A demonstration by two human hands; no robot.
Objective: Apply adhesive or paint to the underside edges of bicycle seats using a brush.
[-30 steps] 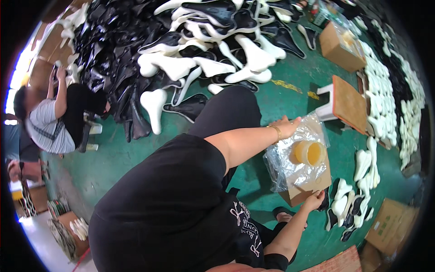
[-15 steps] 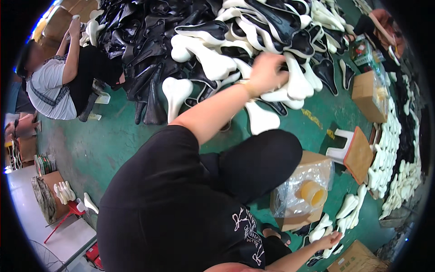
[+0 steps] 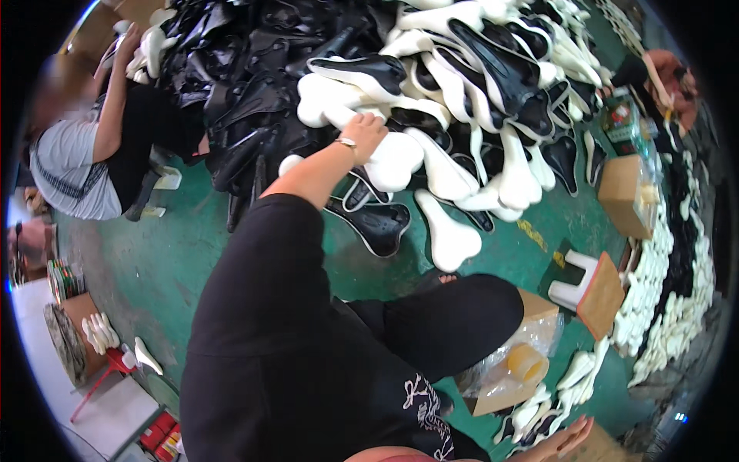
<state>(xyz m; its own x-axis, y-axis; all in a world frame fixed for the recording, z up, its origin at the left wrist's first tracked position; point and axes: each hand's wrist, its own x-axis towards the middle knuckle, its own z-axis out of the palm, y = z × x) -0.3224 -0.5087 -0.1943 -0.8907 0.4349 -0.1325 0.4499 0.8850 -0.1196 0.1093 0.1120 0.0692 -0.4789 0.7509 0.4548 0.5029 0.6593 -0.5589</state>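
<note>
My left hand [image 3: 368, 132] reaches up to the pile, its fingers curled over the narrow end of a white bicycle saddle [image 3: 396, 163]. Whether it has lifted that saddle I cannot tell. Close by lie another white saddle [image 3: 317, 96], a black-bottomed saddle [image 3: 362, 73] and an upturned black saddle [image 3: 379, 231] on the floor. A single white saddle [image 3: 453, 240] lies nearer my knee. Low at the right, my right hand [image 3: 571, 439] is open, fingers stretched and holding nothing, beside several white saddles [image 3: 531, 416].
A heap of black saddle shells [image 3: 254, 92] spreads at the far left, where a seated person [image 3: 77, 165] works. An open carton [image 3: 500, 389] with plastic film and a tape roll [image 3: 527, 362] stands by my knee. Right are a stool [image 3: 589, 289], cartons [image 3: 625, 196] and another person [image 3: 670, 85].
My left hand has moved left across the pile, from the right-hand white saddles to the one it now grips. The view has shifted, and my right hand appears lower.
</note>
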